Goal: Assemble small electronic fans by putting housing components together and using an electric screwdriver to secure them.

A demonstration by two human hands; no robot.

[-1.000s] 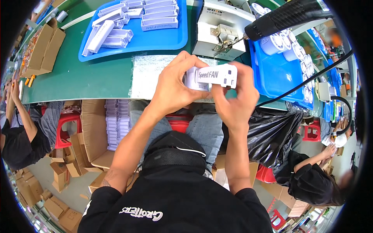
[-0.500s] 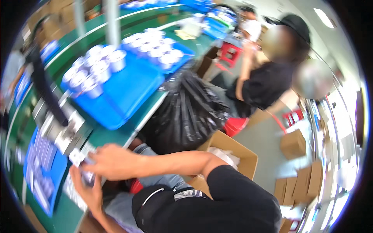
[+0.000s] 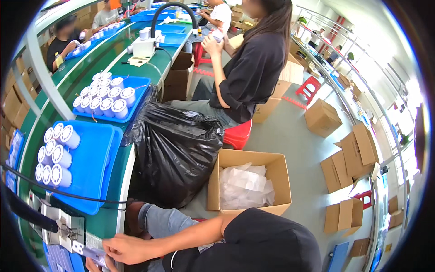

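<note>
My right hand [image 3: 124, 248] is closed at the green bench's near edge, its fingertips pinching the side of a pale lavender cylindrical part [image 3: 96, 255]. Below it, my left hand [image 3: 94, 266] is partly cut off by the lower edge, its fingers bent round the same part. A small white end piece [image 3: 78, 247] with holes sits at the part's far end, close to a metal fixture [image 3: 68, 226]. Whether it touches the fixture I cannot tell. A thick black flexible hose [image 3: 27, 211] reaches over to the fixture.
A blue tray [image 3: 97, 149] bears several white-topped lavender cylinders; another blue tray [image 3: 122, 115] behind holds more. Right of the bench stand a black plastic bag [image 3: 176, 154] and a cardboard box [image 3: 281, 181] with white wrapping. A co-worker in black sits beyond.
The view has swung, so the hands now appear lower and the trays further left. Both hands stay together on the lavender part. The co-worker now shows with a small object in hand.
</note>
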